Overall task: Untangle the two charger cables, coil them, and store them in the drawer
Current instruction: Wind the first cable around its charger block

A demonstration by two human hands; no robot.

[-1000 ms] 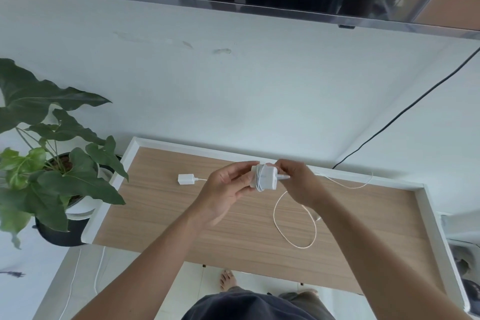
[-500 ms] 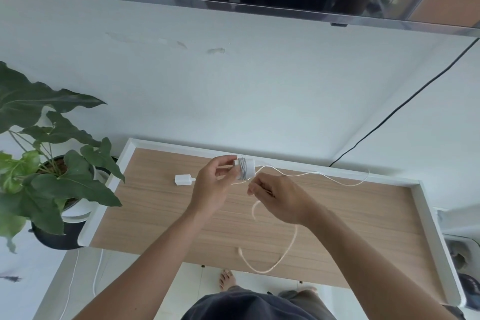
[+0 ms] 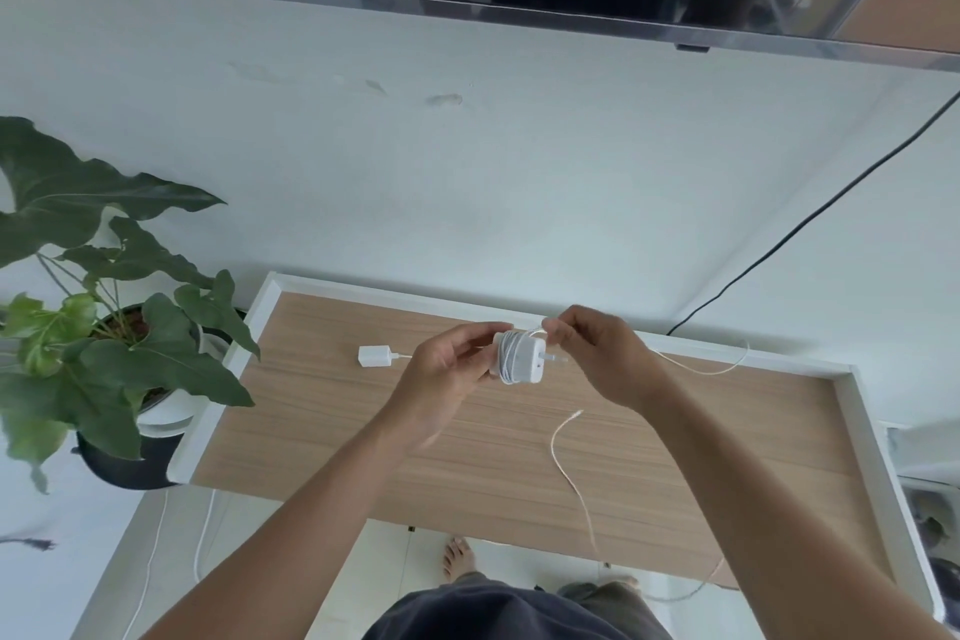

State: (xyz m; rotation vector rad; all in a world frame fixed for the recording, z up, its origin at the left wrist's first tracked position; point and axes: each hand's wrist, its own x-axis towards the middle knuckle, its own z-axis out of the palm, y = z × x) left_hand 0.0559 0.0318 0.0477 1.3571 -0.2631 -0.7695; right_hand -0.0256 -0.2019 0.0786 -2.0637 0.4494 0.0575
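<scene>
First charger (image 3: 521, 359) is up off the surface (image 3: 337, 437), above the middle of the far edge, in our left hand (image 3: 447, 372). Left grip is closed round the plug body, thumb and fingers on opposite sides, and several turns of white cable are already wound on it. Right hand (image 3: 605, 359) pinches the cable just beside the block's top corner, so the right grip is closed on the strand, placed to lay another turn.

Loose tail (image 3: 569, 463) runs from below the right hand across the surface to the front edge. Where it ends, we can't tell. Second charger (image 3: 370, 357) lies flat on the surface toward the far-left corner, its lead running toward our left hand and hidden behind it. A thin strand (image 3: 719, 370) loops near the far edge on the right; we can't tell which charger owns it. Drawer is not in view.

Handling, our read:
- **Block:** light, rigid, smooth plastic. Hold it by the flat faces with the pins clear of the fingers.
- **Cable:** thin, limp, a bit springy. Turns will likely slip off the smooth body if tension drops, so pinch close to the block and pull lightly.
- **Risks:** no yanking. The tail could snag on the front edge, or drag the second charger if the two are crossed. Sharp bends at the connector ends are the weak spot.
- **Progress:** first coil looks past halfway, second charger untouched.
</scene>
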